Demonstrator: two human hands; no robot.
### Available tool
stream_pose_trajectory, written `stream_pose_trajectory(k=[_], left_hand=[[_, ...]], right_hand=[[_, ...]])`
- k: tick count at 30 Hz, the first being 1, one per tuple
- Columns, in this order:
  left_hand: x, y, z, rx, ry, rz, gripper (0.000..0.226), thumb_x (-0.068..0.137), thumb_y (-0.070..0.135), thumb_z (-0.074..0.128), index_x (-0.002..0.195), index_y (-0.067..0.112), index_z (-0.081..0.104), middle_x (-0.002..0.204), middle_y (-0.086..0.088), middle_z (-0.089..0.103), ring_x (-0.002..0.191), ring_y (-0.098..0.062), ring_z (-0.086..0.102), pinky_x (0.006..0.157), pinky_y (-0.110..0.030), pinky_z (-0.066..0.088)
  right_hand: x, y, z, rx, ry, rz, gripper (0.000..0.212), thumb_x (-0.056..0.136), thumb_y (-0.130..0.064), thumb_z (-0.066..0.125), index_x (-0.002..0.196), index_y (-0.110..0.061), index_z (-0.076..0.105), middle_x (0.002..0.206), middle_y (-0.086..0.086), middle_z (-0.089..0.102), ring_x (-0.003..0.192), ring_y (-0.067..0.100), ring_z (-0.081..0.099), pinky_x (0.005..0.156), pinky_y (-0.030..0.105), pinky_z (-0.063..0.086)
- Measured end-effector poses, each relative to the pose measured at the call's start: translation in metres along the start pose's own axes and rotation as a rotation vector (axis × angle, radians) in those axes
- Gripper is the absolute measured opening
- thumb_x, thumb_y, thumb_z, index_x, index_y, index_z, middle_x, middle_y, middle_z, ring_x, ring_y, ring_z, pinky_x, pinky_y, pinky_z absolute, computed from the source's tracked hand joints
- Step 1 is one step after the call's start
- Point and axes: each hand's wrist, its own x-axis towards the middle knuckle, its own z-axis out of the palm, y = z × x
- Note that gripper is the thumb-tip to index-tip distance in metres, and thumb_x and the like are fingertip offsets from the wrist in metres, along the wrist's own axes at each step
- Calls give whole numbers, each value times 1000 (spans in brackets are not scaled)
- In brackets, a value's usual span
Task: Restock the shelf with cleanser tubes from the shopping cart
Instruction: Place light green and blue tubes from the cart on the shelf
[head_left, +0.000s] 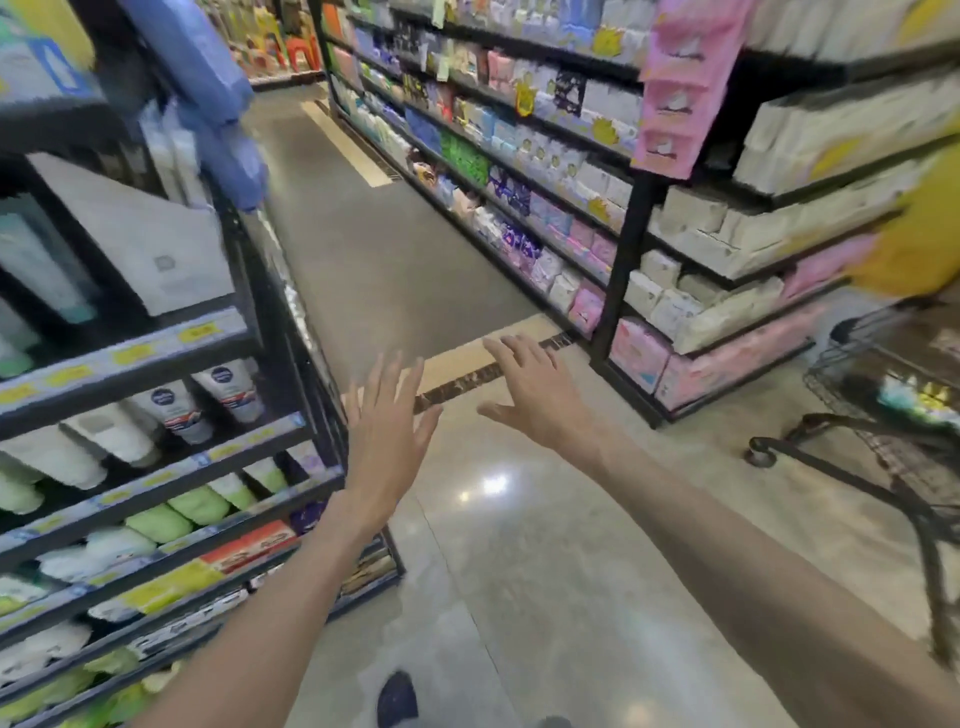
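Between shelf (156, 467) and shopping cart (883, 415), left hand (387, 441), right hand (540, 400), fingers spread, empty

A shelf (156, 358) fills the left side of the frame, with cleanser tubes (228, 387) standing on one of its middle levels and more packs on the levels below, and an aisle floor (545, 545) runs up the middle toward the top of the frame. A second shelving unit (613, 270) stocked with packets takes the upper right, and the shopping cart (893, 410) stands at the right edge, just below and in front of it. Both hands, the left hand (387, 436) and the right hand (535, 389), hang over the floor at the centre of the frame, side by side and apart, between the shelf on the left and the cart on the right.
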Motion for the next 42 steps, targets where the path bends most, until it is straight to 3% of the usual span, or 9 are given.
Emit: stream_pose_trajectory(k=[7,11,16,20,23,26,29,37,42], left_hand=[[37,156,86,-125,-154,266,59,106,50,41,157,20,40,165,-8,36,156,-29,25,126,-56,17],[66,243,146,-211,-233,404,58,105,47,50,155,19,45,163,-11,39,153,-32,31,126,-56,20],[106,357,217,-315,-314,576,60,102,46,58,155,20,46,162,-11,42,152,-33,33,122,-57,24],[150,444,268,-383,-391,703,61,100,45,63,152,17,49,159,-12,45,150,-34,38,120,-58,30],[184,502,294,-445,-432,755,59,98,40,66,149,13,52,157,-13,47,148,-34,40,121,-52,26],[213,549,319,-518,-459,792,59,103,46,49,152,13,47,157,-10,46,150,-29,35,124,-44,15],[240,596,349,-485,-531,840,65,103,56,32,153,17,47,158,-9,46,149,-32,38,121,-57,30],[300,709,424,-445,-654,906,60,105,52,41,157,23,41,165,-3,36,156,-26,24,123,-55,25],[341,784,476,-400,-695,934,61,105,50,41,158,20,38,165,-4,36,156,-26,26,124,-52,25]], right_hand=[[-98,156,-26,-53,-15,329,90,87,-59,70,157,-22,28,157,5,34,149,30,28,119,52,27],[-143,236,-34,-106,-26,537,92,84,-64,68,156,-21,31,152,7,39,142,31,36,110,48,36],[-187,333,-51,-123,1,757,91,86,-64,67,157,-20,31,158,8,35,146,32,32,118,51,27],[-206,409,-72,-154,11,899,83,85,-65,66,150,-22,38,149,5,42,142,30,37,115,51,31],[-211,466,-87,-180,10,974,84,86,-67,64,151,-20,38,153,6,42,146,31,35,118,53,30],[-212,514,-98,-187,38,1042,84,89,-65,64,155,-20,35,156,6,40,147,31,34,118,54,31],[-211,558,-107,-171,58,1098,84,89,-62,65,156,-22,33,155,6,40,146,31,35,118,54,32],[-209,696,-112,-109,66,1197,85,89,-62,66,156,-23,31,157,4,39,147,28,35,120,52,31],[-209,796,-113,-51,65,1225,85,89,-63,65,157,-26,30,156,2,40,146,25,36,120,49,30]])
